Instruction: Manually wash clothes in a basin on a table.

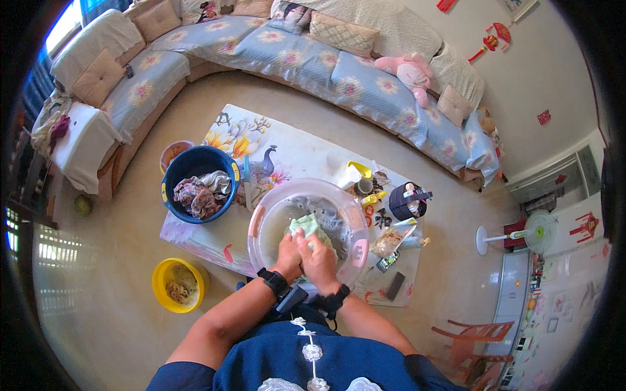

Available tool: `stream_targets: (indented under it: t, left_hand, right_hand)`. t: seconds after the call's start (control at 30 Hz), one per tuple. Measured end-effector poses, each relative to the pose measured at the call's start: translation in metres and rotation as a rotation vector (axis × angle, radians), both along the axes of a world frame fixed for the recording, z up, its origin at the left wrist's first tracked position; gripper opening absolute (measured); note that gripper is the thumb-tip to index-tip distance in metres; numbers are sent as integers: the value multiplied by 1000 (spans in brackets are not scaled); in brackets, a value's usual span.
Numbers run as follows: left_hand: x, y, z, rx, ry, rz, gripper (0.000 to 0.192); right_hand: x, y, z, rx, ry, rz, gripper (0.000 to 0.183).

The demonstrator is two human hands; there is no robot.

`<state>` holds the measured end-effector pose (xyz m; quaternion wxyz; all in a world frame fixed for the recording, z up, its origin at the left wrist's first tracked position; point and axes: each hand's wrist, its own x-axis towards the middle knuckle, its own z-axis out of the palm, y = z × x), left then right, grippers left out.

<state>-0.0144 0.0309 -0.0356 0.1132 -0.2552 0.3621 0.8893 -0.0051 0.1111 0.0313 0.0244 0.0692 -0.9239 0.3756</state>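
Observation:
A pale pink translucent plastic basin (308, 188) holds soapy water and stands on a table covered with a peacock-and-flower print (205, 247). Above the water, my left hand (289, 254) and my right hand (319, 261) meet near the basin's middle, both gripping a light green cloth (305, 224). Part of the cloth hangs below the fingers and is hidden by my hands. Foam floats around it. Left of the basin, a dark blue tub (171, 168) contains several crumpled, patterned cloths (201, 195).
A yellow bucket (159, 286) with wet cloth inside stands on the floor at the left. On the table's right side are a dark basket (403, 211), a plastic bag (389, 240), a remote control (388, 261) and a dark block (395, 286). A fan (538, 231) stands farther right; a sofa (293, 58) curves behind.

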Motion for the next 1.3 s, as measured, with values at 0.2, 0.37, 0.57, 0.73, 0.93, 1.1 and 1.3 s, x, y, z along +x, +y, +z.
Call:
stream_targets:
  t: [0.2,0.37,0.57,0.73,0.93,1.1,1.3]
  left_hand:
    - [3,10,-2,10,-16,-29,29]
    - [-1,-1,7,-85,-24,-52,26]
    - [1,-6,11,135,-14,-19,29]
    - [-7,-5,28,48,29,-18,27]
    - [-5,-26,9,-144,208,-191,34]
    - [2,-12,11,-500,511,-346,38]
    - [-3,-33,4,-466,458,-439,32]
  right_hand:
    - [-21,10,-24,52,69,-34,31]
    - [-19,2,-16,77,103,-41,30]
    - [-10,-3,-16,27,86,46,29]
    - [-56,36,-31,219,-57,-121,34]
    - [-53,65,-25,-50,-99,-87,31]
    - [-61,39,-11,-416,-345,95,34]
    - [-78,69,-32,-815,-373,-48,13]
